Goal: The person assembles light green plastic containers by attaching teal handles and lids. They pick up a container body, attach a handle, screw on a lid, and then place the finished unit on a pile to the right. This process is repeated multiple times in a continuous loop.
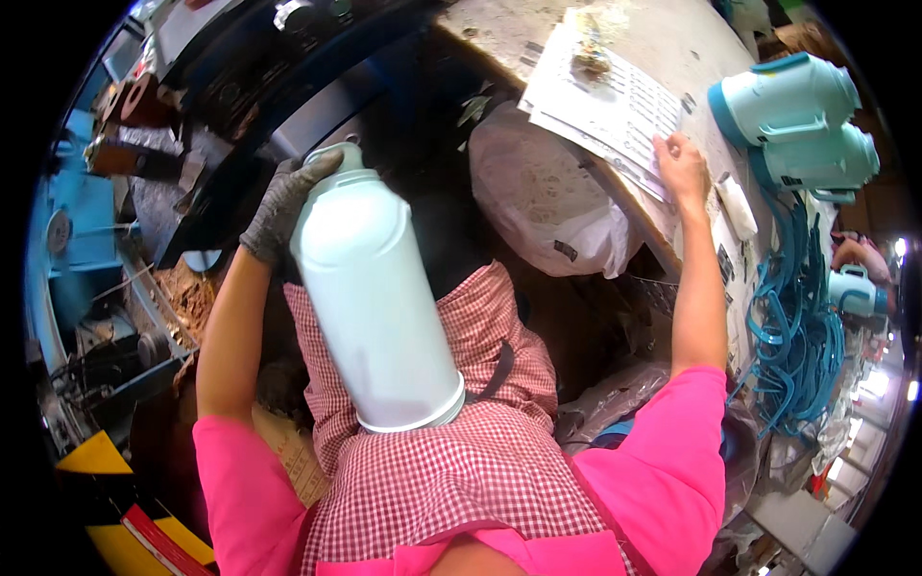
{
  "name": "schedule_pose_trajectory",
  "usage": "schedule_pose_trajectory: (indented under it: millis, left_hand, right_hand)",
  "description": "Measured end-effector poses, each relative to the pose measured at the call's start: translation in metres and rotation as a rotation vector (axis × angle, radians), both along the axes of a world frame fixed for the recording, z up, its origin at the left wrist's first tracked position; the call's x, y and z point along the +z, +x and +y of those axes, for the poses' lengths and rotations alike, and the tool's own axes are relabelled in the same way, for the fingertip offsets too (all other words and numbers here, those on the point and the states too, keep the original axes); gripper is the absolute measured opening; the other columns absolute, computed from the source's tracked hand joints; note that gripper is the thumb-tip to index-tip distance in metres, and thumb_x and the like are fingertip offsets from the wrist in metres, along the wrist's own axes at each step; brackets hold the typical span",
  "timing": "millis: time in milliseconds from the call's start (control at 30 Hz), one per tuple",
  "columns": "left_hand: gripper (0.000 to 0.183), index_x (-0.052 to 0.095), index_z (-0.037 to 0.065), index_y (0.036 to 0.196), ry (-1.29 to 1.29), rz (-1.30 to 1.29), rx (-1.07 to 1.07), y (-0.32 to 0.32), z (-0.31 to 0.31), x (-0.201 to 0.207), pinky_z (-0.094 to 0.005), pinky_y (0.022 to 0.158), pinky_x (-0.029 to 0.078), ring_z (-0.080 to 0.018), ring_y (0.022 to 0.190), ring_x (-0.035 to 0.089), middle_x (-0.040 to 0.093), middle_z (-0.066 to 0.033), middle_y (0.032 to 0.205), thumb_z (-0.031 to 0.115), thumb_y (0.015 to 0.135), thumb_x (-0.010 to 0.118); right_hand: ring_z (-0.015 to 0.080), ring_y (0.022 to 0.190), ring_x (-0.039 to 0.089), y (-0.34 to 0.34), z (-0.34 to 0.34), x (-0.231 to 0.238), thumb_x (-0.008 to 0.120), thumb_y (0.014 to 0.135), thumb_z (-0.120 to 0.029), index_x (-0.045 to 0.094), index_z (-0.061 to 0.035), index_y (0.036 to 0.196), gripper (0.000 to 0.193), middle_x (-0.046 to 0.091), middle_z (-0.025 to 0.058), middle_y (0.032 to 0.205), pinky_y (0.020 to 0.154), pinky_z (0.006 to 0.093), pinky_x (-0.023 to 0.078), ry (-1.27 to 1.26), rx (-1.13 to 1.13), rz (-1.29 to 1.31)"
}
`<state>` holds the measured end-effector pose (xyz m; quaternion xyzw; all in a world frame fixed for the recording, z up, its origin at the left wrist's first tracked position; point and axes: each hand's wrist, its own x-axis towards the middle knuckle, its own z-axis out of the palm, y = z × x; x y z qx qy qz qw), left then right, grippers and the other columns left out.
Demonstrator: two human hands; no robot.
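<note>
No text legible; printed paper sheets (615, 110) too finely marked.

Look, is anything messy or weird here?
Yes! The blue looped strips at the right are a tangled heap. Also, the gloves don't match: the left hand, on the pale blue bottle's neck, wears a dark glove, but the right hand, by the paper sheets, is bare.
</note>
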<state>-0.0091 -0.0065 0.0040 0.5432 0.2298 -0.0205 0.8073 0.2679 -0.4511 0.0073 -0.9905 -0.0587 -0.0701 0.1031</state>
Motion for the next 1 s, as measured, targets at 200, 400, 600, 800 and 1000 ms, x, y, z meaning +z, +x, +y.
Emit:
schedule_pose_trajectory:
  millis: [200, 400, 600, 800, 1000]
  left_hand:
    - [0.043, 0.057, 0.002, 0.116, 0.566, -0.036, 0.26, -0.038, -0.006, -0.004, -0.0311, 0.087, 0.049, -0.0163, 0.098, 0.058, 0.062, -0.0084, 0.106, 0.029, 0.086, 0.072]
    - [0.033, 0.056, 0.004, 0.114, 0.485, -0.157, 0.435, -0.095, -0.017, -0.026, -0.0313, 0.096, 0.045, -0.0181, 0.111, 0.053, 0.053, -0.011, 0.127, 0.015, 0.087, 0.071]
    - [0.031, 0.056, 0.004, 0.114, 0.507, -0.195, 0.445, -0.109, -0.044, -0.017, -0.0353, 0.104, 0.039, -0.0215, 0.117, 0.05, 0.047, -0.015, 0.135, 0.016, 0.088, 0.07]
    - [0.034, 0.056, 0.005, 0.111, 0.598, -0.191, 0.425, -0.11, -0.059, -0.017, -0.0398, 0.107, 0.035, -0.0242, 0.12, 0.049, 0.049, -0.0162, 0.134, 0.018, 0.083, 0.07]
    - [0.036, 0.055, 0.006, 0.112, 0.629, -0.173, 0.426, -0.112, -0.061, -0.018, -0.0404, 0.108, 0.034, -0.0255, 0.122, 0.048, 0.05, -0.0161, 0.134, 0.021, 0.083, 0.071]
  right_hand:
    - [0.0333, 0.081, 0.067, -0.001, -0.008, 0.0, 0.059, 0.088, -0.047, 0.067, -0.008, 0.093, 0.04, 0.069, 0.0145, 0.083, 0.071, 0.0433, 0.049, -0.001, 0.004, -0.05]
    - [0.0306, 0.079, 0.066, 0.003, -0.01, -0.002, 0.061, 0.089, -0.044, 0.067, -0.0127, 0.091, 0.032, 0.068, 0.0091, 0.081, 0.068, 0.0432, 0.049, 0.038, 0.046, 0.037]
    - [0.033, 0.081, 0.066, 0.004, -0.007, 0.0, 0.059, 0.089, -0.049, 0.066, -0.0106, 0.092, 0.039, 0.069, 0.0119, 0.083, 0.07, 0.0448, 0.049, -0.037, 0.041, -0.007]
    - [0.036, 0.089, 0.066, 0.005, 0.001, -0.002, 0.055, 0.091, -0.048, 0.067, -0.0137, 0.095, 0.037, 0.07, 0.013, 0.091, 0.074, 0.0469, 0.05, -0.093, -0.003, -0.002]
    - [0.0347, 0.085, 0.066, 0.006, -0.003, -0.004, 0.055, 0.091, -0.047, 0.068, -0.0136, 0.094, 0.036, 0.07, 0.0118, 0.086, 0.072, 0.0459, 0.05, -0.042, 0.014, -0.051]
